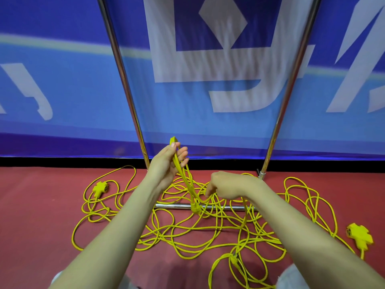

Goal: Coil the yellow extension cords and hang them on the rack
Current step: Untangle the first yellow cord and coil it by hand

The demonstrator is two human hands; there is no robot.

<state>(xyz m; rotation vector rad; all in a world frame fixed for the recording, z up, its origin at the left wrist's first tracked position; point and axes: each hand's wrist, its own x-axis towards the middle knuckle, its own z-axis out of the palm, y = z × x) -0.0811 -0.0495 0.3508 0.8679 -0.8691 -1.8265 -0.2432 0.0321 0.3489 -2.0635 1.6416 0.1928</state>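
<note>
The left hand is raised in front of the left upright of the rack. Its thumb and fingers are closed round a few gathered loops of the yellow extension cords. The loop tops poke out above the thumb, and the strands hang down to a plug dangling over the rack's chrome base bar. The right hand sits lower and to the right, knuckles up, with its fingers curled and pinching 1 strand that runs toward the held loops.

The rest of the cords lie in a loose tangle on the red floor. The tangle spreads around the foot of the rack and crosses the base bar from both sides. The left socket block, cross-shaped, lies at the tangle's left edge. The right socket block lies well apart at the far right edge, near the frame border.

The rack's 2 uprights lean outward and run out of the top of the view. The span between them is open, with the blue banner hanging behind. A black strip marks where the banner meets the floor. Bare floor shows to the left of the tangle and below it, between the 2 forearms.
</note>
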